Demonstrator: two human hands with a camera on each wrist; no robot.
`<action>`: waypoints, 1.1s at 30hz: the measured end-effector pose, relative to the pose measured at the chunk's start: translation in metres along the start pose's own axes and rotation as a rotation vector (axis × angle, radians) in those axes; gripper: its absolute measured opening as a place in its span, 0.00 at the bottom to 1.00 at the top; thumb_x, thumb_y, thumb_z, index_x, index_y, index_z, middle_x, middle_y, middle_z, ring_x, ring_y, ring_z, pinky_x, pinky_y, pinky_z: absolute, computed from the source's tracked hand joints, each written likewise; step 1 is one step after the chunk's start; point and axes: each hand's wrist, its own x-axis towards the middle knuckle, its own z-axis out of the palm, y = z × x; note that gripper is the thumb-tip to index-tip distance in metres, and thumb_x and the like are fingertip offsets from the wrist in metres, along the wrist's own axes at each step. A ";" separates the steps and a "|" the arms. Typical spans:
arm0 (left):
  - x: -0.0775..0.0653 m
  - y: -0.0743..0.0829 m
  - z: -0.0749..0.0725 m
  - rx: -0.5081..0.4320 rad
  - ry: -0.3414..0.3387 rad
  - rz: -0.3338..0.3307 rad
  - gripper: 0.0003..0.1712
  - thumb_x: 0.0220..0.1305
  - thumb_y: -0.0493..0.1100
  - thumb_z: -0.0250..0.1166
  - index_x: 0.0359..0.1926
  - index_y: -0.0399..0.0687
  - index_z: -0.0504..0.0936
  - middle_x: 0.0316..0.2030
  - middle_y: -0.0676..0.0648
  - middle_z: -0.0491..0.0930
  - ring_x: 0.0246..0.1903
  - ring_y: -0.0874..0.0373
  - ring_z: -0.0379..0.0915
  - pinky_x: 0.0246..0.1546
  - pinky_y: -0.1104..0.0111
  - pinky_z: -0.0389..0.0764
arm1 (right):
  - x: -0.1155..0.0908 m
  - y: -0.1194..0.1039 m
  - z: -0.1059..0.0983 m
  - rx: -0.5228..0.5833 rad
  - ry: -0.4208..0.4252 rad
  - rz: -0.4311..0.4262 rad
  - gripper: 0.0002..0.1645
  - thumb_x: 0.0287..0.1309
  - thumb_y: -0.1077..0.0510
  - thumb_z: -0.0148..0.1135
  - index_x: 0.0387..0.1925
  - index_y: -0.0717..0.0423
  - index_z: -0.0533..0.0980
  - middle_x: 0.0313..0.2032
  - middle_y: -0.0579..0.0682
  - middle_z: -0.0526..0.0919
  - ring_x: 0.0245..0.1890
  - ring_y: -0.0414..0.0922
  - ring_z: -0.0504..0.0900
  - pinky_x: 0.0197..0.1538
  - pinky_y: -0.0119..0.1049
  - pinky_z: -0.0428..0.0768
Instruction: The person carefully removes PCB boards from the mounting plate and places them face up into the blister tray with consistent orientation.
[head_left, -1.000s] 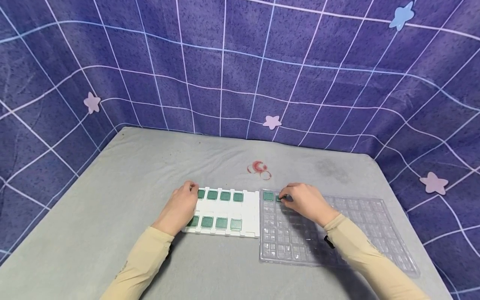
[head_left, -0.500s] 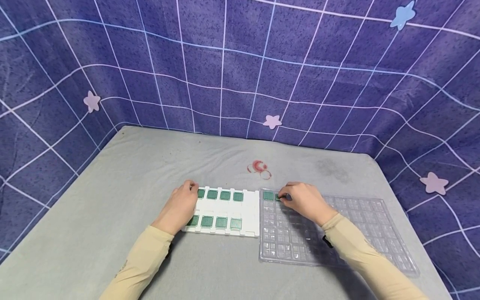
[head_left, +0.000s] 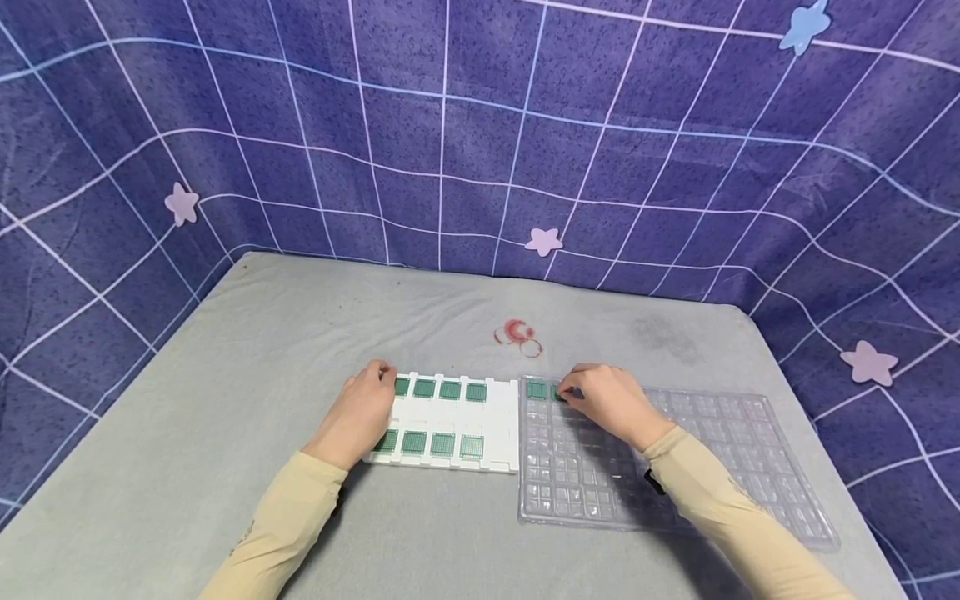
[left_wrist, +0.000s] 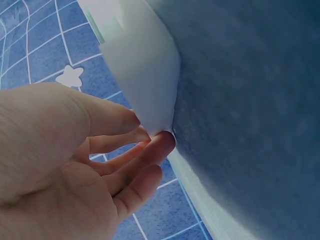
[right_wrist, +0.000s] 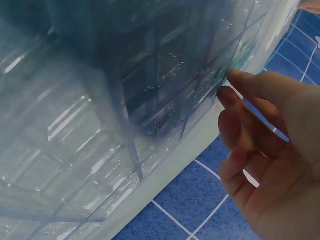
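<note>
1. My head view is bright and even, stretched toward its edges.
2. Soft shadow from my beige-sleeved right forearm darkens the clear plastic, many-celled rectangular tray.
3. My left wrist view is dim and blue-tinted; the white rectangular tray washes out at the top.
4. My right wrist view looks hazy: glints streak the clear tray, and green square chips blur.

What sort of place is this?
Likely a makeshift tabletop workspace: a grey cloth-covered table, a purple gridded fabric backdrop behind it, and a white tray holding green squares beside a clear compartment tray. The room beyond is hidden.
</note>
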 end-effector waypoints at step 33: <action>-0.001 -0.002 0.003 -0.015 0.008 0.004 0.21 0.70 0.27 0.53 0.60 0.20 0.75 0.57 0.28 0.76 0.53 0.38 0.78 0.55 0.49 0.78 | 0.006 -0.023 0.002 -0.031 0.123 -0.045 0.07 0.52 0.60 0.75 0.33 0.45 0.85 0.32 0.39 0.88 0.30 0.42 0.87 0.32 0.41 0.85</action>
